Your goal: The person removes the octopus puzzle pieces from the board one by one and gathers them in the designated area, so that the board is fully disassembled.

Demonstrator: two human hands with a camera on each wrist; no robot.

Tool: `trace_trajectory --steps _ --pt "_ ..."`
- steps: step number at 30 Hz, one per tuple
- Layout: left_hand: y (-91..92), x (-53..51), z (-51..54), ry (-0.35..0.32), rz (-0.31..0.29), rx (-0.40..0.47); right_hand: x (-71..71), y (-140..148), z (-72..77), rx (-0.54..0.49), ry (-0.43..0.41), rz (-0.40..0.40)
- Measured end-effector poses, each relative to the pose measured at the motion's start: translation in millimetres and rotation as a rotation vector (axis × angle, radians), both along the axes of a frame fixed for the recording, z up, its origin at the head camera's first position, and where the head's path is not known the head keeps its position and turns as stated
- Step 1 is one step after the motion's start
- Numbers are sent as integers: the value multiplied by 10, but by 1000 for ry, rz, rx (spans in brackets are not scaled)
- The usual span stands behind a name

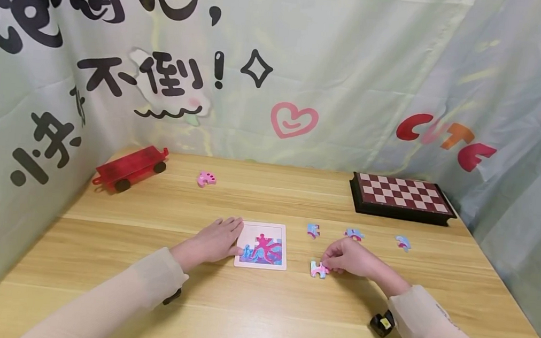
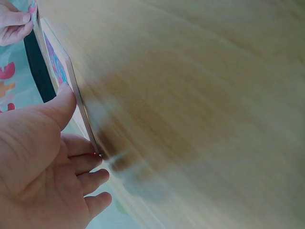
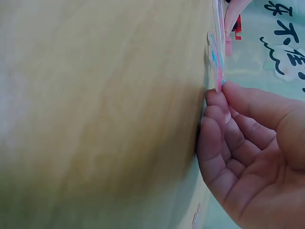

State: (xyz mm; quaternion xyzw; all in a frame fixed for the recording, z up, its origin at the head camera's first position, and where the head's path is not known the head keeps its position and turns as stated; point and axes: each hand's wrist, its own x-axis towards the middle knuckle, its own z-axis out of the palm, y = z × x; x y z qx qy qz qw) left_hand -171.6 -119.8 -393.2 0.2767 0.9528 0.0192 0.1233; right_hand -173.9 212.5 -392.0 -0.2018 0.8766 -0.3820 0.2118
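A square puzzle tray [image 1: 262, 228] lies on the wooden table, its lower part filled with joined pink, blue and purple pieces [image 1: 268, 252]. My left hand [image 1: 213, 241] rests along the tray's left edge, thumb on the frame and fingers fairly straight. To the right of the tray, my right hand [image 1: 352, 256] pinches a puzzle piece [image 1: 318, 270] between thumb and forefinger, just over the table. The right wrist view shows this puzzle piece [image 3: 217, 62] edge-on at the fingertips. Beyond that hand lie three loose pieces: one nearest the tray [image 1: 313, 230], a middle one [image 1: 354, 234] and one farther right [image 1: 403, 243].
A pink piece with dark spots [image 1: 207, 178] lies at the back left. Beside it stands a red toy wagon [image 1: 131, 168] with black wheels. A checkered game board [image 1: 402, 197] in a black case sits at the back right. Printed curtains [image 1: 336, 78] hang around the table.
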Motion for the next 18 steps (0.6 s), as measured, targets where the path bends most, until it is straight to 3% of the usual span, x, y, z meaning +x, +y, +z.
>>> trace_trajectory --steps 18 --pt "-4 -2 -2 -3 4 11 -33 -10 39 -15 -13 13"
